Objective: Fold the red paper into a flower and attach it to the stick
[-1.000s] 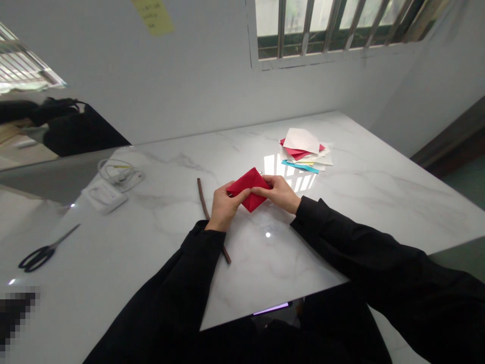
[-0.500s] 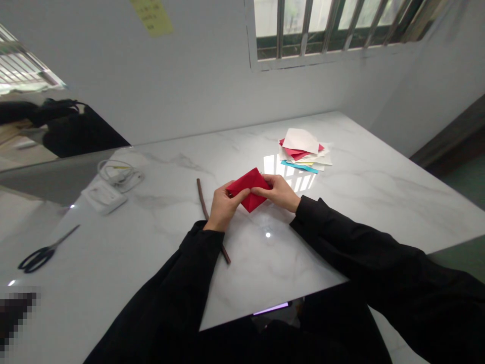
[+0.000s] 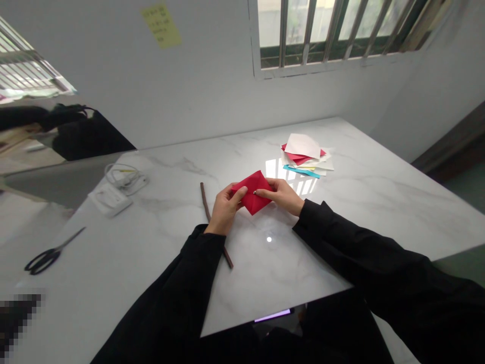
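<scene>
A folded piece of red paper [image 3: 254, 204], roughly diamond-shaped with crease lines, is held between both hands above the marble-patterned table [image 3: 257, 283]. My left hand [image 3: 224, 206] grips its left side, thumb on top and fingers underneath. My right hand [image 3: 285, 195] pinches the right side, its thumb tip near the paper's middle, where a small opening or fold shows. Most fingers of both hands are hidden behind the paper. Under my left wrist lies a thin brown stick [image 3: 205, 201], its middle covered by the sleeve.
Behind my right hand sits a stack of coloured paper [image 3: 303, 147]. Black-handled scissors [image 3: 53, 253] lie at the left, with a white box [image 3: 110, 199] and a coiled white cable [image 3: 120, 175] farther back. A yellow note [image 3: 162, 25] is on the wall beside the barred window [image 3: 329, 30].
My left thumb has shifted up and left, apart from the right thumb, showing more of the paper's middle. The whole view has shifted slightly. Both hands still hold the paper.
</scene>
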`<state>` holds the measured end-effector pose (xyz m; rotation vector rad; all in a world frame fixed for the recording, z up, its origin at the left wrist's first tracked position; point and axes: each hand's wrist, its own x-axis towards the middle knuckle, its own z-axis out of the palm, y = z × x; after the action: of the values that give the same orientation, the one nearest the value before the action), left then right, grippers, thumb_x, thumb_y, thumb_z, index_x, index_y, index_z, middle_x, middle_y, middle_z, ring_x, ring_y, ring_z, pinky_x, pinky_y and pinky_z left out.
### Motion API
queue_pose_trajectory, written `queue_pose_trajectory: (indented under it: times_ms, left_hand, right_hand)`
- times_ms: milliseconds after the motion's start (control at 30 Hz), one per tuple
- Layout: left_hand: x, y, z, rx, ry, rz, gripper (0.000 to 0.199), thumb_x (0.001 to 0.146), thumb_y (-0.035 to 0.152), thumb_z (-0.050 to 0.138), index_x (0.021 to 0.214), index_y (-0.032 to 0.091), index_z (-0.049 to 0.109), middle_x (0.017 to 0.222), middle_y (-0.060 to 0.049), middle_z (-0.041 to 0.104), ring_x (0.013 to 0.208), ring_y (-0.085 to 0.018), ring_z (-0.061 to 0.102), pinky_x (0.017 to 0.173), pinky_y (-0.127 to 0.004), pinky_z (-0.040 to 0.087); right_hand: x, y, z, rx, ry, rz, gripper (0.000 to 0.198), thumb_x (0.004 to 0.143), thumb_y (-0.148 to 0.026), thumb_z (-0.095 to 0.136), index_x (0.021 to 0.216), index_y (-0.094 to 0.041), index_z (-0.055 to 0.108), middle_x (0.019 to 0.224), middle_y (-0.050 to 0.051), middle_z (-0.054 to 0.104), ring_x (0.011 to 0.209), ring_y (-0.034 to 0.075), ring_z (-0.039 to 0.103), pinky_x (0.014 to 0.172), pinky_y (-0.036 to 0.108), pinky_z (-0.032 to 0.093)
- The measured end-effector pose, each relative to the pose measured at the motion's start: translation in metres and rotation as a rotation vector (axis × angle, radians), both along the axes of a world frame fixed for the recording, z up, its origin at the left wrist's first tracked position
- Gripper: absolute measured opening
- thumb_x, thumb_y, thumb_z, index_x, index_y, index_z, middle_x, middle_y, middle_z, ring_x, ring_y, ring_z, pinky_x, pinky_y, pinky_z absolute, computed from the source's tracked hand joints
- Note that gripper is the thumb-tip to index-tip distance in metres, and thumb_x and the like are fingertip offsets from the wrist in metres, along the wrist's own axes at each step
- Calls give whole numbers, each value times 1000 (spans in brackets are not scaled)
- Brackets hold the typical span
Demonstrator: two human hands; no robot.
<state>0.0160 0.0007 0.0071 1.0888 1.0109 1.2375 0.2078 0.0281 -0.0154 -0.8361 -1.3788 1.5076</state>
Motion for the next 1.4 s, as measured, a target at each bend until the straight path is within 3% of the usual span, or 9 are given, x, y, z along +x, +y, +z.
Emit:
queue_pose_trajectory:
  times_ms: [333, 433, 533, 633, 733, 967, 1100, 1267, 1400]
  left_hand:
    - [-2, 2, 1, 23, 64, 20, 44, 80, 48, 83, 108, 17, 70, 101, -7, 75, 87, -19, 70, 79, -31, 59]
    - [-21, 8, 10, 138, 319, 93, 43, 85, 50, 76, 113, 17, 71, 106, -9, 76, 86, -21, 72, 77, -34, 60]
    - [-57, 16, 21, 323, 718, 387, 28, 89, 36, 69, 110, 20, 75, 105, -7, 77, 85, -21, 73, 78, -33, 57]
    - [-94, 21, 24, 272, 1015, 564, 26, 90, 28, 61, 109, 22, 76, 105, -7, 78, 84, -23, 73, 81, -35, 54]
    - [-118, 26, 16, 132, 1300, 554, 31, 91, 35, 61, 113, 21, 77, 108, -10, 78, 87, -28, 71, 89, -42, 50]
    - [-118, 52, -6, 63, 1518, 434, 48, 88, 48, 63, 119, 15, 79, 116, -23, 73, 102, -41, 68, 85, -46, 49]
    - [-100, 56, -2, 72, 1349, 423, 38, 82, 30, 68, 114, 14, 80, 111, -20, 74, 98, -37, 68, 86, -46, 49]
    - [-48, 20, 12, 88, 512, 107, 49, 80, 44, 79, 122, 19, 75, 102, -9, 72, 60, -13, 56, 56, -27, 43]
    - [-9, -12, 22, 34, 196, -75, 54, 77, 43, 87, 125, 23, 76, 100, -6, 74, 53, -6, 49, 48, -21, 36]
  right_hand:
    - [0, -1, 1, -59, 14, 34, 46, 75, -40, 90, 113, -18, 76, 103, 6, 81, 90, 22, 75, 86, 36, 61]
    - [2, 0, 0, -109, 25, 15, 42, 74, -40, 91, 107, -17, 78, 100, 6, 82, 87, 20, 75, 87, 35, 60]
    - [5, 4, -1, -182, 119, 5, 41, 68, -39, 96, 99, -17, 79, 98, 5, 82, 87, 19, 74, 89, 34, 59]
    - [7, 7, -2, -234, 197, 29, 44, 64, -38, 98, 98, -17, 80, 98, 5, 82, 88, 19, 75, 90, 33, 59]
    - [9, 8, -1, -283, 226, 71, 45, 63, -38, 100, 97, -16, 80, 98, 6, 82, 88, 18, 74, 88, 33, 60]
    - [12, 3, 7, -336, 263, 213, 42, 63, -36, 100, 91, -16, 78, 92, 5, 79, 82, 15, 72, 78, 28, 59]
    - [12, 2, 6, -350, 262, 262, 44, 62, -34, 101, 94, -16, 77, 93, 4, 78, 82, 14, 73, 77, 26, 58]
    - [9, 1, 4, -263, 275, 333, 44, 67, -38, 100, 96, -13, 77, 92, 6, 79, 84, 16, 74, 83, 30, 60]
    - [8, -1, 4, -160, 301, 364, 42, 70, -43, 98, 94, -15, 77, 91, 5, 79, 83, 17, 74, 86, 34, 61]
